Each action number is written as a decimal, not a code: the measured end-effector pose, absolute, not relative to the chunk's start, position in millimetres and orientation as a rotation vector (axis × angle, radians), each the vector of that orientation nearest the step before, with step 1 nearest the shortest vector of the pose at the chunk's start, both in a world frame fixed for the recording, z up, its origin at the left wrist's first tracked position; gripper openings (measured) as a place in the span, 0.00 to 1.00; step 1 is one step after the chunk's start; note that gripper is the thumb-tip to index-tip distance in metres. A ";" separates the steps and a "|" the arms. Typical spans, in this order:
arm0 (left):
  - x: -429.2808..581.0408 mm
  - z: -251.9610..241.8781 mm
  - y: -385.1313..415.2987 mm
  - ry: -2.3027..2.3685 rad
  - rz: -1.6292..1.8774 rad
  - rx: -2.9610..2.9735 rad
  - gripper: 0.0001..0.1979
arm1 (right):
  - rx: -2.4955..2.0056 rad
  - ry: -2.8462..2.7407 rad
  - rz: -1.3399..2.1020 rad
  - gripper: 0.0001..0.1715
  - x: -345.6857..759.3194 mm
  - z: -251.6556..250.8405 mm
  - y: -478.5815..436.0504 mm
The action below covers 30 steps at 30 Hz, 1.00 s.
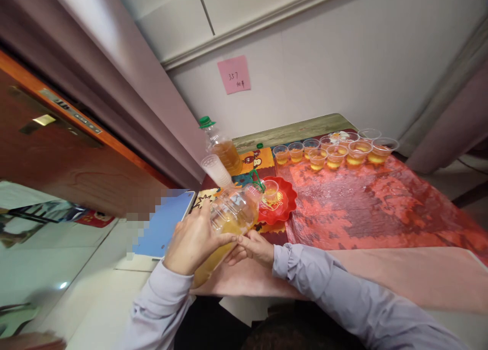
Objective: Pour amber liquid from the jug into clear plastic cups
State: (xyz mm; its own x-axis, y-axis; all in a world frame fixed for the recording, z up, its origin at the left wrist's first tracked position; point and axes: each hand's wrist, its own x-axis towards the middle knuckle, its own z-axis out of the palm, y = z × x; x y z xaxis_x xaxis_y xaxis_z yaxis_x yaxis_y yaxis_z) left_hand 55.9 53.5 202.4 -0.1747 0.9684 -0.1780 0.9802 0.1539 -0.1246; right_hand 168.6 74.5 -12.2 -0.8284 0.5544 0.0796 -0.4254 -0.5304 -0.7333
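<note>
Here, the left hand [190,241] is wrapped over the near side of a large clear bottle [234,218] of yellow liquid while the right hand [253,247] cradles it from the other side, the thumbs meeting, and the bottle tips away from them with its neck at a clear cup [271,188] on a red scalloped dish [288,208]. Just past the left hand are stacked cups [217,171] and, behind those, a green-capped bottle [224,154]. Farther out, beyond the right hand, cups of amber liquid [336,159] cluster on the worktop [381,208].
</note>
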 end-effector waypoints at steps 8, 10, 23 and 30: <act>57.5 203.1 53.5 2.351 -0.336 1.968 0.46 | -0.232 -1.043 2.333 0.57 167.0 -14.9 73.9; 57.1 202.4 53.7 2.357 -0.334 1.973 0.46 | -0.231 -1.045 2.334 0.56 167.2 -15.1 73.9; 56.3 200.8 53.7 2.347 -0.340 1.993 0.44 | -0.223 -1.049 2.331 0.55 167.9 -12.6 74.3; 54.9 199.8 54.3 2.348 -0.301 2.005 0.45 | -0.231 -1.040 2.332 0.53 167.7 -12.8 74.3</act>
